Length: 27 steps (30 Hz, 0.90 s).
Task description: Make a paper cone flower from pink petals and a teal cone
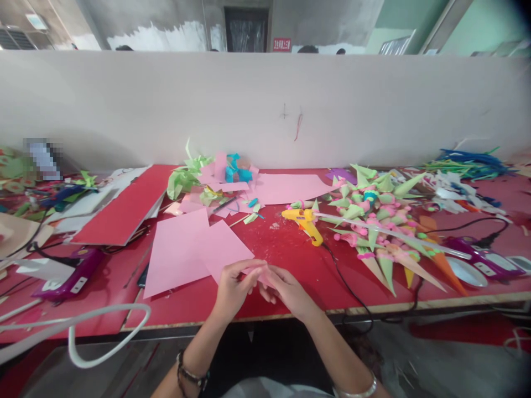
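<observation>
Close together above the table's front edge, my left hand (238,284) and my right hand (290,290) pinch a small piece of pink paper (265,276) between thumbs and fingers. Most of that piece is hidden by the fingers. Just beyond my left hand lie two pink sheets (178,251), one overlapping the other. A yellow glue gun (305,222) rests on the red tabletop (265,229) ahead and right of my hands, its black cord trailing over the front edge.
A pile of green and pink paper cones (373,213) covers the right side. Paper scraps (224,177) lie at the back. A red board (128,204) and a purple power strip (78,273) stand left; another power strip (483,257) is right. A white hose (103,312) loops at front left.
</observation>
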Available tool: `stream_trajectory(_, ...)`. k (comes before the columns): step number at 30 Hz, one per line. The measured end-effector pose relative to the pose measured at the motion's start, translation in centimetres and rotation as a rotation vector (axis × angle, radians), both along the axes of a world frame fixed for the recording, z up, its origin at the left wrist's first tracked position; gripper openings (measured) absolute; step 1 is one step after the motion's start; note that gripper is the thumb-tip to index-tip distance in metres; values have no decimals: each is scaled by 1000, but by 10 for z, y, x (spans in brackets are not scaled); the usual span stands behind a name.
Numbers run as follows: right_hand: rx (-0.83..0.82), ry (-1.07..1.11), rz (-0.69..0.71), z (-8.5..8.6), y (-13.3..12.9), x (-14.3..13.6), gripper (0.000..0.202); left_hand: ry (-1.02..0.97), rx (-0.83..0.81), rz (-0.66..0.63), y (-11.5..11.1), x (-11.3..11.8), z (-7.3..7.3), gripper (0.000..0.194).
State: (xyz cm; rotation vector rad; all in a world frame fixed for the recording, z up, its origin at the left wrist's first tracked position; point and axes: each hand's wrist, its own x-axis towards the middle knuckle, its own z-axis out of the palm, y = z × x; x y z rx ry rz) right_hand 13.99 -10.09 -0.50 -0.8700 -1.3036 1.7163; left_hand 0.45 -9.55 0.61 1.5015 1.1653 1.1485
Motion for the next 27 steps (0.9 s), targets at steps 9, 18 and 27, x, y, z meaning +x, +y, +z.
stream_trajectory(9, 76, -127, -1, 0, -1, 0, 42, 150, 93, 14, -2, -3, -1, 24)
stream_trajectory(18, 331, -479, 85, 13, 1, 19, 35, 488, 143, -241, -1, -19, 7, 26)
stream_trajectory(27, 457, -580, 129, 18, -1, 18, 28, 763, 297, -195, -4, -15, 2, 36)
